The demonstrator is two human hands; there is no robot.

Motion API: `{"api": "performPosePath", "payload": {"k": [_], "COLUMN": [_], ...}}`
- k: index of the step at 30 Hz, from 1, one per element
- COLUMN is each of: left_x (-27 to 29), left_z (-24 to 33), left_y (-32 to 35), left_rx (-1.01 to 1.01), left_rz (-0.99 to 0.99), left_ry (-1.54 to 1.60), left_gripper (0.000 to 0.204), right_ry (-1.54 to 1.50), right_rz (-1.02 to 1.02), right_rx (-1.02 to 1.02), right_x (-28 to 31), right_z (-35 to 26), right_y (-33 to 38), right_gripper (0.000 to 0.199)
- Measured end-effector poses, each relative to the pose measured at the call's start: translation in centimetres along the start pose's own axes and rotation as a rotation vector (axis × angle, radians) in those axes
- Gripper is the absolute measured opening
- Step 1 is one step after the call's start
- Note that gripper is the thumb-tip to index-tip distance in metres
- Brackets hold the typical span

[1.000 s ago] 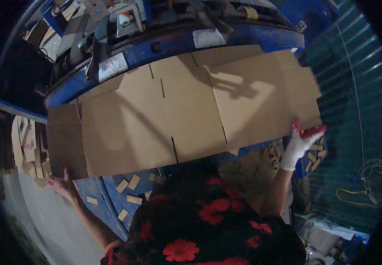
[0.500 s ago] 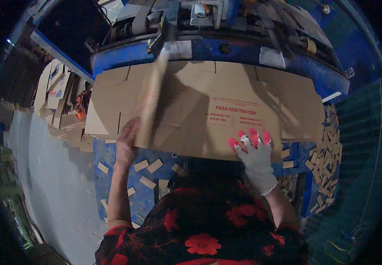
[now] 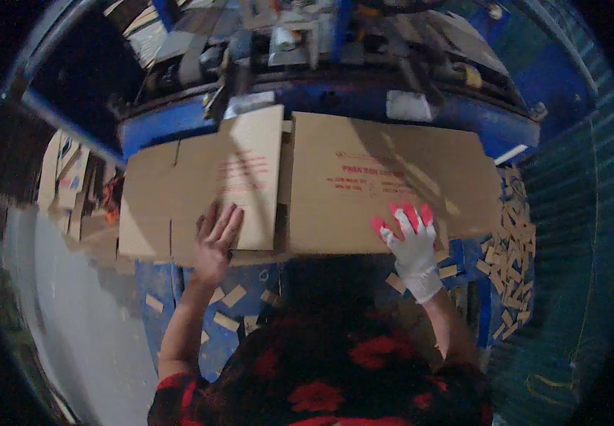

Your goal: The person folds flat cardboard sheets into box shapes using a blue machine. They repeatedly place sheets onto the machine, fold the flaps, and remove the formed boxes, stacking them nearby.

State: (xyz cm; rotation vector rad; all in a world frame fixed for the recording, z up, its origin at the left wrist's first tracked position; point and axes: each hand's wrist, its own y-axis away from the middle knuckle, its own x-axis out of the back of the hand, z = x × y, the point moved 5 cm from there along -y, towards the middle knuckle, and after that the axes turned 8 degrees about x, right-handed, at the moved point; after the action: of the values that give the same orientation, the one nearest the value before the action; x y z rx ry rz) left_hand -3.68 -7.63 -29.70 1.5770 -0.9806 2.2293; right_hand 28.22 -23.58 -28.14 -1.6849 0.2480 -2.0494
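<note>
A brown cardboard box blank (image 3: 150, 192) lies across the front of a blue machine, its left printed panel (image 3: 253, 181) folded over to the right. A narrow gap parts this panel from the right panel (image 3: 335, 213), which also bears red print. My bare left hand (image 3: 216, 240) rests on the lower left of the folded panel, fingers stretched out. On the lower edge of the right panel lies my right hand (image 3: 412, 245), in a white glove with pink fingertips. Its fingers are spread flat, and neither hand grips anything.
Beyond the cardboard stands the blue machine (image 3: 328, 99) with metal rollers and brackets. Small cardboard offcuts (image 3: 513, 248) are heaped at the right, and several more lie on the blue surface (image 3: 211, 348) below. Flat cardboard pieces (image 3: 65, 174) are stacked at the far left.
The left panel, upright and blurred before, now lies folded down to the right. My left hand has moved from its edge onto its face. The right hand stays on the right panel.
</note>
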Motion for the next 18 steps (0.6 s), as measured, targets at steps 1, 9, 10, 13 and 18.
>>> {"api": "performPosePath", "payload": {"k": [1,9,10,13,18], "left_x": [0.5,-0.4,-0.4,-0.4,-1.4], "left_z": [0.0,-0.6,-0.5,-0.4,-1.2], "left_y": [-0.1,-0.2,-0.1,0.2,-2.7], "left_rx": [-0.023,0.016,0.005,0.013,0.067], "left_rz": [0.119,0.299,0.326,0.307,0.277], "left_ry": [0.064,0.115,0.119,0.112,0.132], "left_gripper": [0.046,0.045,0.044,0.043,0.043], "right_ry": [0.047,0.132,0.059,-0.188,0.028], "right_rz": [0.104,0.218,0.144,0.113,0.045], "right_rx": [0.026,0.13,0.03,-0.126,0.171], "right_x": [0.6,-0.2,-0.8,-1.5,-2.1], "right_z": [-0.2,-0.1,0.1,-0.2,2.1], "right_y": [-0.4,-0.9,-0.9,-1.0,-3.3], "right_gripper": [0.029,0.023,0.023,0.025,0.03]}}
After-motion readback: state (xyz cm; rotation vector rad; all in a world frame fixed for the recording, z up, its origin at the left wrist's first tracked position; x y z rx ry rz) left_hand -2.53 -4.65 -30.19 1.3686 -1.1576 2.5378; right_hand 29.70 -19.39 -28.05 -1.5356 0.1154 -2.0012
